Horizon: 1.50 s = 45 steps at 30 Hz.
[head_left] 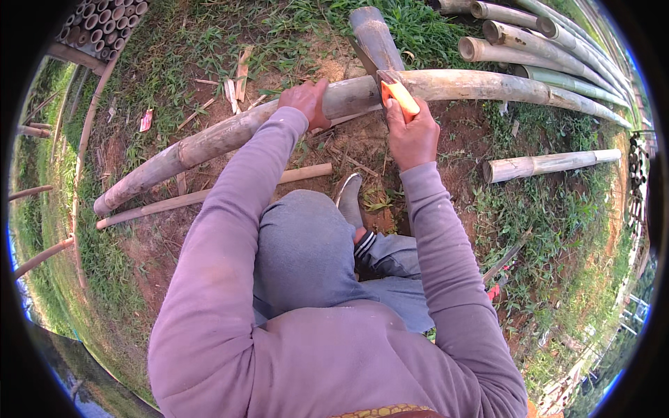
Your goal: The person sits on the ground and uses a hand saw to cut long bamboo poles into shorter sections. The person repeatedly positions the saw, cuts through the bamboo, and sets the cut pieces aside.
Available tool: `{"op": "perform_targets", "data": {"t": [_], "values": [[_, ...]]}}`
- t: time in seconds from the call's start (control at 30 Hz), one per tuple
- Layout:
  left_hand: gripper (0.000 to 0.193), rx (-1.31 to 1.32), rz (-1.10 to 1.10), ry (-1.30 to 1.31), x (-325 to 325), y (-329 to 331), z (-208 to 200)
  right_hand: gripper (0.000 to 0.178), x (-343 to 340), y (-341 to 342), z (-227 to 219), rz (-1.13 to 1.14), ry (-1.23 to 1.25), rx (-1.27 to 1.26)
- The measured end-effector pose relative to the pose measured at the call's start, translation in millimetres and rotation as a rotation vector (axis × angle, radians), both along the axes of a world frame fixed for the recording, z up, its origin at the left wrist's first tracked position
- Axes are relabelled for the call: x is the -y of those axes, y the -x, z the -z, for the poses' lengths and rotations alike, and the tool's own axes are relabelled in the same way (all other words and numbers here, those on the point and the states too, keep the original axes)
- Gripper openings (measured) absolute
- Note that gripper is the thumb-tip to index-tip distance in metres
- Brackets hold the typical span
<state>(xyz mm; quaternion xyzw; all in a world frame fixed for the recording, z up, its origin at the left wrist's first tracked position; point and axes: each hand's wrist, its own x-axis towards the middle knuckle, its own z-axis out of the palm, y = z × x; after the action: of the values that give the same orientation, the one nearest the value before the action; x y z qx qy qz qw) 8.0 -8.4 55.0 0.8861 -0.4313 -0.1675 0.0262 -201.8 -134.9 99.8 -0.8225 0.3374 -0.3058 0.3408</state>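
Left hand (304,103) gripping bamboo pole (348,96) — presumably steadying it — right hand (414,136) wrapped round orange-handled saw (402,99) across it.

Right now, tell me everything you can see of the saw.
The saw has a bright orange handle and a thin, dark, metal-looking blade. The right hand grips the handle on the near side of the thick pole. The blade crosses the pole, pointing away from the person and slightly left, its far part showing beyond. Its teeth and any cut cannot be made out.
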Motion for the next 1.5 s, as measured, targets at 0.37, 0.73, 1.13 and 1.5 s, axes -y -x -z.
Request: {"op": "perform_targets", "data": {"t": [0.37, 0.73, 1.13, 1.5], "values": [[0.082, -0.006, -0.033, -0.013, -7, -4, 6, 0.025, -48, 110, 21, -0.017, -0.219, 0.139], [0.084, -0.056, -0.026, -0.049, -14, -9, 5, 0.028, -89, 206, 1, -0.027, -0.268, 0.018], [0.082, -0.038, -0.042, -0.03, -3, -15, -4, 0.028, -56, 101, 19, -0.007, -0.07, 0.087], [0.082, -0.008, 0.0, -0.004, 6, -3, -3, 0.03, 0, -2, 38, 0.03, 0.044, 0.094]]}}
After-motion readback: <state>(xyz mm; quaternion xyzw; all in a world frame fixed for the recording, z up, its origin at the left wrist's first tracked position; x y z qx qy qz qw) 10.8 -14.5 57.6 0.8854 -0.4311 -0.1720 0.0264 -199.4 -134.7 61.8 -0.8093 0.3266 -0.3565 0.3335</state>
